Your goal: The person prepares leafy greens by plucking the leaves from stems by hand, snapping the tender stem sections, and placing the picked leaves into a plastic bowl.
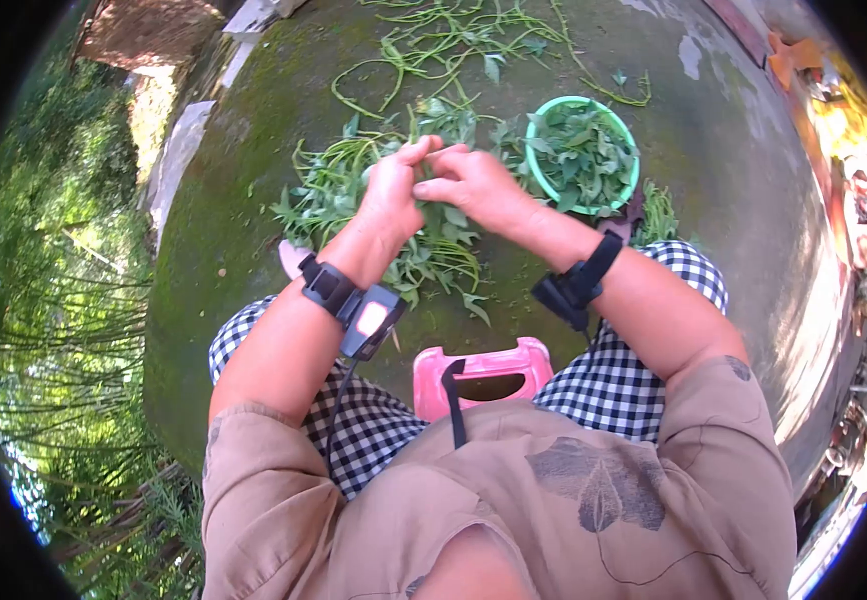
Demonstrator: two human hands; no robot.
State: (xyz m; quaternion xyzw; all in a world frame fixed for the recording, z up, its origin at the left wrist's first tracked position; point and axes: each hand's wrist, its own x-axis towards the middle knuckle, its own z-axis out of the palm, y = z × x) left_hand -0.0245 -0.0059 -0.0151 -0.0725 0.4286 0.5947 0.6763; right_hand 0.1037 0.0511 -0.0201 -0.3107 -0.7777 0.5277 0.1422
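Note:
Both of my hands meet above a loose heap of green leafy stems [438, 255] on the mossy ground. My left hand [393, 190] is closed, thumb and fingertips together; what it pinches is too small to name. Close against it, my right hand [478, 187] has its fingers bent inward, and its grip is likewise too small to make out. A green-rimmed round basket [636, 170] full of picked leaves [581, 155] stands just right of my right hand.
Long bare green stems [443, 50] lie spread beyond the heap. A small bunch of stems [659, 213] is beside my right knee. The pink plastic stool [431, 385] shows between my legs. Dense greenery [63, 300] borders the left side.

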